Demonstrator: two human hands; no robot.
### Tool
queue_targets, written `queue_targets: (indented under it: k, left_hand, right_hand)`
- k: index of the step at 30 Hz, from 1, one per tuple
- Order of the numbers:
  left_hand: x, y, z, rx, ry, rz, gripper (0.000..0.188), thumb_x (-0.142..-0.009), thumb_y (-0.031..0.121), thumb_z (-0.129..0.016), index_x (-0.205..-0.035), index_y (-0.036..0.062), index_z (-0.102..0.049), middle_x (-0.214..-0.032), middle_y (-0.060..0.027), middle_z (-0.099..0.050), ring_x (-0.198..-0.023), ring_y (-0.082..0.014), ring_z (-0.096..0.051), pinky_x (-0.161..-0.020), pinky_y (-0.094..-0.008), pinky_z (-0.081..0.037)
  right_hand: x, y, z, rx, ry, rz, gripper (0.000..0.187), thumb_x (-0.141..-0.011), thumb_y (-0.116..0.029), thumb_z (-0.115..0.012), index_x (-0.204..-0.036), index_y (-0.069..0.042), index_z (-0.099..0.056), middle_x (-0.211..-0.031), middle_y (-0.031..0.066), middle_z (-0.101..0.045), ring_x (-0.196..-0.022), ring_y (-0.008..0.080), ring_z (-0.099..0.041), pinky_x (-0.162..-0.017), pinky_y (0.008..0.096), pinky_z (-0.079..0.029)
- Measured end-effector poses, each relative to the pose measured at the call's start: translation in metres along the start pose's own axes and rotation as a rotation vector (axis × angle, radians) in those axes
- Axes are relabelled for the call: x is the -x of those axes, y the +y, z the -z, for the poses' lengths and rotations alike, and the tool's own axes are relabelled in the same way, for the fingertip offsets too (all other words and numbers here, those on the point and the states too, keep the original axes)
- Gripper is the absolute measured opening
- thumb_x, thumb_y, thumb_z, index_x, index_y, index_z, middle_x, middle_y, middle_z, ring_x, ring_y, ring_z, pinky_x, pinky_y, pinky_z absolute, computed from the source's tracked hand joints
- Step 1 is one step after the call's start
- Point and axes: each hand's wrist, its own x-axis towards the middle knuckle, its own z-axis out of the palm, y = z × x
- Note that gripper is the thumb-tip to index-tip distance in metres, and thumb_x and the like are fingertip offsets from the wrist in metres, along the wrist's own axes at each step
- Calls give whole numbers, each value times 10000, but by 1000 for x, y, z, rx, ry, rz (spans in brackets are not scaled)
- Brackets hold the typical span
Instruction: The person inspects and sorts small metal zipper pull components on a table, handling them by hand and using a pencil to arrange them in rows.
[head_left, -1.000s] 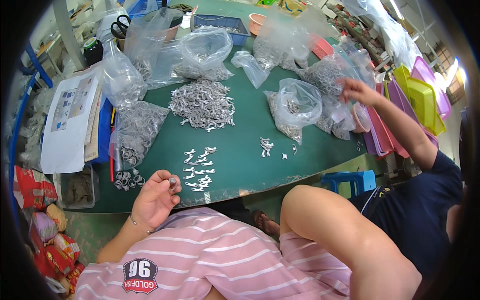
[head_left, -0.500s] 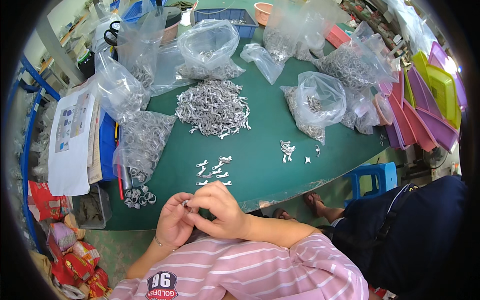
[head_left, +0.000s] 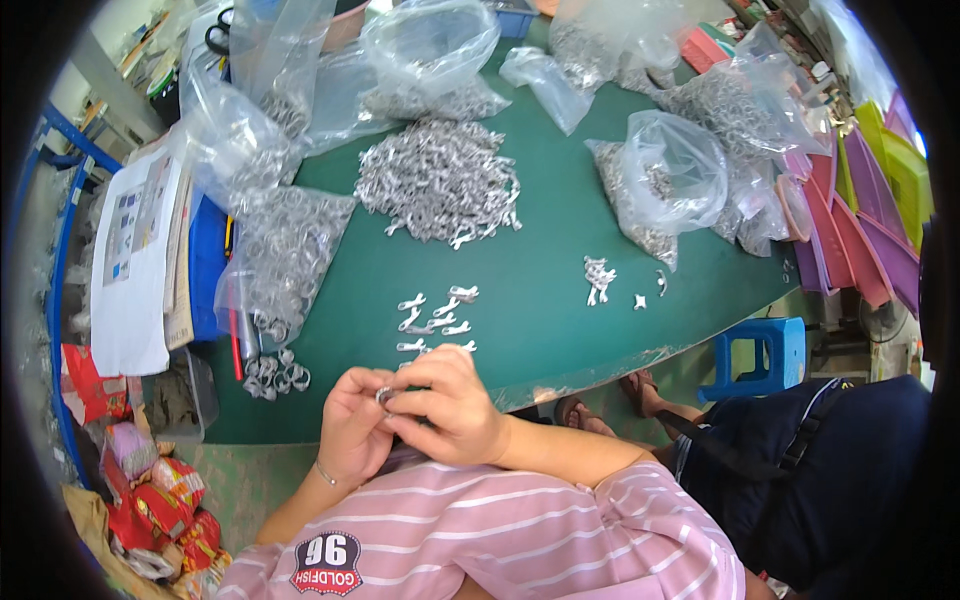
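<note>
Close to the table's front edge, my left hand and my right hand meet with fingers closed. Both pinch a small silver metal ring, partly covered by the fingertips. Just beyond them lie several small silver metal pieces with looped ends, spread apart on the green table. A large heap of similar pieces sits farther back. To the left of my hands is a small cluster of metal rings, beside a clear plastic bag of rings.
Open plastic bags of metal parts stand at the back and right. A few loose pieces lie right of centre. Coloured plastic trays lean at the right, near a blue stool. A person in dark clothing is at my right.
The view has shifted, so the table's contents appear higher in the picture. My hands stay together, and the ring between the fingertips now shows more clearly.
</note>
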Motion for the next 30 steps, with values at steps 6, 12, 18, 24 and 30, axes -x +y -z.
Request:
queue_targets:
  k: [6, 12, 18, 24, 30]
  left_hand:
    - [0, 3, -5, -58, -11, 47, 303, -891, 130, -683, -1137, 19, -545, -1074, -99, -608, -993, -173, -599, -874, -321, -514]
    - [-1, 0, 2, 24, -23, 28, 319, -884, 91, -685, -1162, 22, -543, -1132, -102, -619, -1025, -167, -616, -901, -329, -532]
    - [0, -1, 1, 10, 2, 19, 329, -874, 74, -690, -1163, 23, -543, -1124, -99, -606, -996, -176, -603, -897, -328, -510]
    - [-1, -5, 1, -21, -15, -43, 312, -866, 27, -674, -1149, 31, -545, -1160, -112, -578, -1001, -186, -590, -896, -331, -499]
    - [-1, -6, -1, -3, -25, -83, 315, -871, -10, -654, -1163, 14, -538, -1141, -100, -582, -1013, -162, -576, -924, -311, -484]
  right_hand:
    - [4, 1, 0, 26, 32, -27, 233, -651, -72, -776, -862, -74, -677, -992, 83, -620, -834, 259, -574, -759, 396, -406]
    - [7, 3, -6, 20, 39, -53, 270, -616, -5, -800, -851, -76, -688, -1026, 77, -632, -843, 237, -570, -760, 364, -404]
    - [5, 3, -5, 32, 21, -51, 272, -597, 15, -791, -827, -76, -677, -1046, 85, -637, -836, 227, -572, -750, 357, -402]
    - [4, 3, -6, 40, 13, -65, 272, -591, 41, -759, -820, -70, -661, -1049, 94, -640, -835, 232, -569, -753, 359, -407]
    - [3, 2, -6, 43, 2, -69, 256, -621, 46, -739, -839, -53, -647, -1047, 109, -637, -835, 250, -563, -754, 365, -425]
